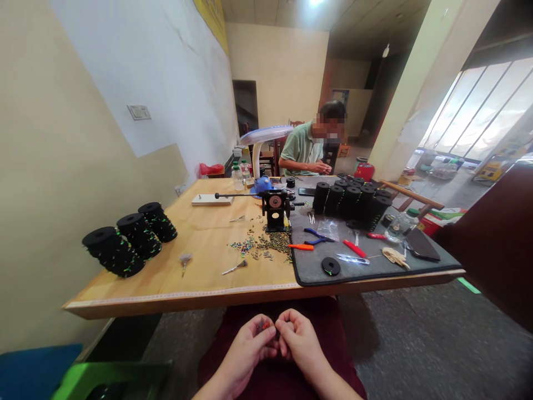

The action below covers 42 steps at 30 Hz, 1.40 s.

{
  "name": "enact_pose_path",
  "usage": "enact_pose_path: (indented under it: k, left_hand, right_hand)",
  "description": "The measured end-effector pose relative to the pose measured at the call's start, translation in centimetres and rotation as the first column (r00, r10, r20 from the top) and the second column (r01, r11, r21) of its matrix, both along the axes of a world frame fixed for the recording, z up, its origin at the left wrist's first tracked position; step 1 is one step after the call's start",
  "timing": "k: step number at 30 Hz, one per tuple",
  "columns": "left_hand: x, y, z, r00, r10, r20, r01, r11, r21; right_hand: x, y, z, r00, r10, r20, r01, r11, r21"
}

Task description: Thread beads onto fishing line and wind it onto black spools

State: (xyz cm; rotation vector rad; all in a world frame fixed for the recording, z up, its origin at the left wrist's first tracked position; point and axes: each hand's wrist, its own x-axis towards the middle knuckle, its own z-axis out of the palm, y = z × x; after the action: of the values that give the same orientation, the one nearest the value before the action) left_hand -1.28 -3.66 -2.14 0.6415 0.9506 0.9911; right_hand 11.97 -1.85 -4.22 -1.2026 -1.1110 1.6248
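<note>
Both hands are held close together over my lap, in front of the table edge. My left hand [252, 344] is closed around a few small orange-red pieces [265, 325], too small to name. Thumb and fingers of my right hand [298, 336] are pinched against the left fingertips; what lies between them is hidden. On the wooden table [200, 278] beyond are a pile of small brass-coloured pieces [277, 241] and a scatter of coloured beads [244, 246]. A black hand-cranked device with a dial [275, 208] stands behind the pile.
Black foam spools stand stacked at left [132, 230] and right [352, 200]. On the grey mat [308, 272] lie blue-handled pliers [317, 238], an orange-handled tool [300, 246], tweezers [352, 259] and a single spool [331, 266]. A person [303, 147] sits across the table near a lamp [266, 133].
</note>
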Motion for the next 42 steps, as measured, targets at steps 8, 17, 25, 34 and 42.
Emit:
enact_pose_path:
  k: [8, 17, 25, 34, 42]
  left_hand:
    - [-0.2, 0.1, -0.4, 0.994, 0.104, 0.009, -0.104, 0.993, -0.054]
    - [-0.5, 0.2, -0.9, 0.986, 0.074, 0.147, -0.054, 0.989, -0.135]
    - [-0.4, 0.1, -1.3, 0.991, 0.049, 0.127, -0.036, 0.994, -0.101]
    - [-0.3, -0.1, -0.2, 0.986, -0.004, -0.164, 0.013, 0.999, 0.052]
    - [0.1, -0.2, 0.5, 0.943, -0.024, -0.332, 0.081, 0.984, 0.161]
  right_hand:
    - [0.4, -0.6, 0.7, 0.999, 0.048, 0.000, -0.047, 0.997, -0.063]
    - [0.1, -0.8, 0.8, 0.995, 0.098, -0.016, -0.099, 0.991, -0.095]
    - [0.1, -0.7, 0.8, 0.995, 0.095, -0.020, -0.096, 0.990, -0.102]
    - [0.1, -0.4, 0.8, 0.998, 0.059, -0.039, -0.062, 0.994, -0.094]
    - [0.4, -0.3, 1.0, 0.997, -0.006, -0.079, 0.000, 0.997, -0.078]
